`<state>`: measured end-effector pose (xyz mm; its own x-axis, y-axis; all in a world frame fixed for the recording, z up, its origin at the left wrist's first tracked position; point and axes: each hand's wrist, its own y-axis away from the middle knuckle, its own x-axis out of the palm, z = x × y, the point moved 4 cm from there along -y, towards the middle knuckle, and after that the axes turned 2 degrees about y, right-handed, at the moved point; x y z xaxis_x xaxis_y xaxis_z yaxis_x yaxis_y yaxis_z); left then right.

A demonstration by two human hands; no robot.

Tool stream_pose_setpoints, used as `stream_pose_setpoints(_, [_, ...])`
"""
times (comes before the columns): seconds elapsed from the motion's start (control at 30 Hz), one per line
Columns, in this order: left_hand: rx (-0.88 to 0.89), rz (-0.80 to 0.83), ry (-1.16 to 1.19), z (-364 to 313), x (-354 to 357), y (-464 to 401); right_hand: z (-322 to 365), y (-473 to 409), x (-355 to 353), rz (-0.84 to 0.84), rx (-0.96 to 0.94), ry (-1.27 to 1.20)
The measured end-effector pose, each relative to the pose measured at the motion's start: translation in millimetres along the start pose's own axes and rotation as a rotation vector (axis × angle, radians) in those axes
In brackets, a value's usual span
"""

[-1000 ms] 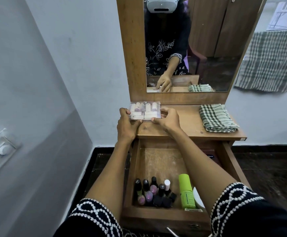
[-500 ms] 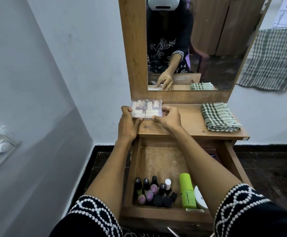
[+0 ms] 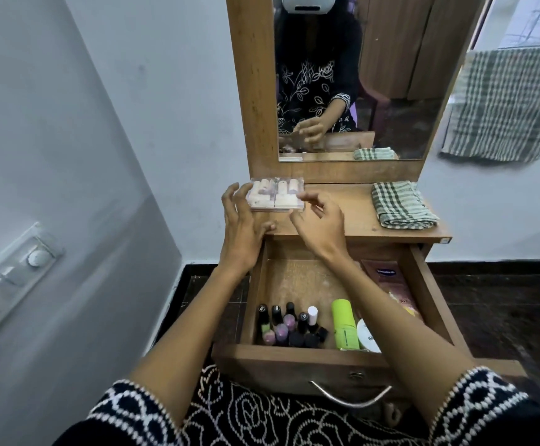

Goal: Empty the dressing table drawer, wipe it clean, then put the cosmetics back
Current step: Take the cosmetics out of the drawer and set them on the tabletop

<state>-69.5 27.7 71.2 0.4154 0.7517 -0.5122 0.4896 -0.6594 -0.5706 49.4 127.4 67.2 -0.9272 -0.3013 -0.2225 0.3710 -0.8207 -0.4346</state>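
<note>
A clear plastic case of pale cosmetics [image 3: 275, 194] lies flat on the dressing table top [image 3: 352, 217], at its back left corner. My left hand [image 3: 241, 226] hovers just in front of the case, fingers spread, holding nothing. My right hand [image 3: 318, 222] is beside it, fingers loosely curled, also off the case. Below them the wooden drawer [image 3: 294, 357] stands pulled out. Along its front wall stand several nail polish bottles [image 3: 286, 326], a lime green tube [image 3: 343, 323] and a white jar [image 3: 367, 338]. A pink Vaseline sachet [image 3: 391, 284] lies along the drawer's right side.
A folded green checked cloth [image 3: 402, 204] rests on the right of the table top. The mirror [image 3: 358, 78] rises behind it. A wall with a switch panel [image 3: 11, 278] is close on the left. A checked towel [image 3: 506, 104] hangs at the right.
Both hands held the clear case over the table top's back left; now the case rests on the top and both hands have let go and drawn back slightly.
</note>
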Motion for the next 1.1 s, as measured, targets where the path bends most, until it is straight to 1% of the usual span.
stream_pose_setpoints(0.07, [-0.022, 0.151, -0.051, -4.8, -4.5, 10.2, 9.1, 17.4, -0.9, 0.098, -0.045, 0.026])
stream_pose_setpoints(0.13, [-0.110, 0.355, -0.102, -6.6, -8.8, 23.3, 14.7, 36.5, 0.7, 0.261, -0.092, 0.061])
stream_pose_setpoints(0.2, [-0.173, 0.526, -0.162, -8.9, -13.3, 37.5, 17.5, 53.4, 1.8, 0.411, -0.105, 0.119])
stream_pose_setpoints(0.27, [-0.200, 0.655, -0.251, -10.6, -17.0, 51.5, 19.2, 66.6, 2.9, 0.538, -0.124, 0.232])
stream_pose_setpoints(0.33, [-0.208, 0.737, -0.314, -12.9, -20.2, 63.2, 18.7, 76.6, 4.6, 0.667, -0.121, 0.319])
stream_pose_setpoints(0.43, [-0.203, 0.758, -0.351, -18.6, -22.9, 75.8, 16.6, 87.5, 7.4, 0.792, -0.097, 0.431])
stream_pose_setpoints(0.53, [-0.200, 0.727, -0.425, -20.2, -22.5, 84.7, 14.8, 95.5, 10.6, 0.841, -0.072, 0.494])
stream_pose_setpoints(0.63, [-0.187, 0.743, -0.539, -19.6, -19.3, 90.0, 11.8, 100.4, 13.5, 0.872, -0.021, 0.532])
stream_pose_setpoints(0.8, [-0.143, 0.744, -0.672, -20.1, -16.0, 89.0, 9.9, 104.2, 17.1, 0.872, 0.013, 0.538])
stream_pose_setpoints(0.97, [-0.128, 0.734, -0.735, -18.7, -16.5, 87.5, 9.9, 104.4, 17.8, 0.841, -0.010, 0.572])
stream_pose_setpoints(1.1, [-0.138, 0.730, -0.728, -16.7, -16.4, 88.2, 8.2, 105.2, 18.6, 0.833, -0.005, 0.573])
